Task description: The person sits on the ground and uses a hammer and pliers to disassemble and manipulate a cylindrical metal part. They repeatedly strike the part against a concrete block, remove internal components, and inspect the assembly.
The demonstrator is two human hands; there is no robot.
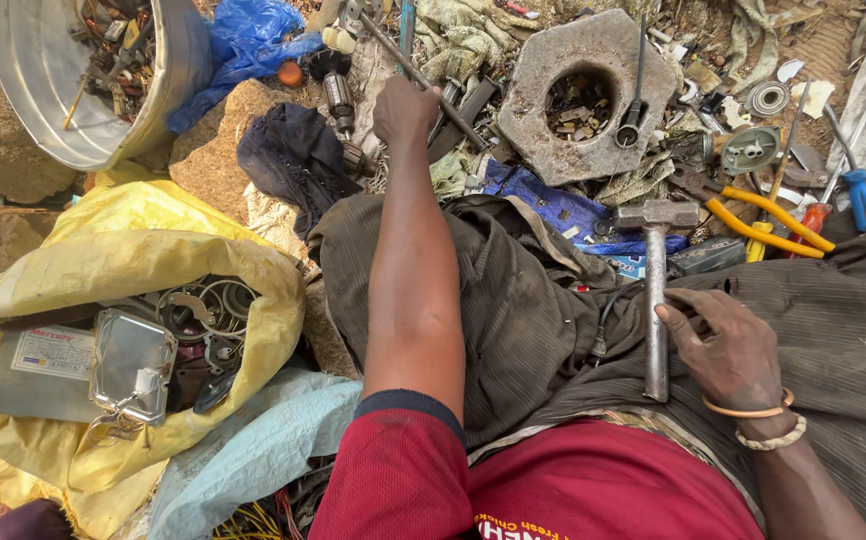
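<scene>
My left hand [403, 108] is stretched forward and closed around a long thin metal rod [450, 103] that lies slanted across the scrap pile. My right hand [728, 345] rests on my lap, its fingers against the steel handle of a hammer [656, 290], whose head points away from me. Two bracelets sit on my right wrist. A grey stone block [533, 90] with a round hole full of small metal bits lies just right of my left hand.
A metal basin [168, 90] with scrap stands at top left. An open yellow sack [123, 250] at left holds a metal box, wire rings and parts. Yellow-handled pliers [768, 220], blue-handled tools [861, 195], a dark cloth [293, 150] and blue plastic [248, 40] lie around.
</scene>
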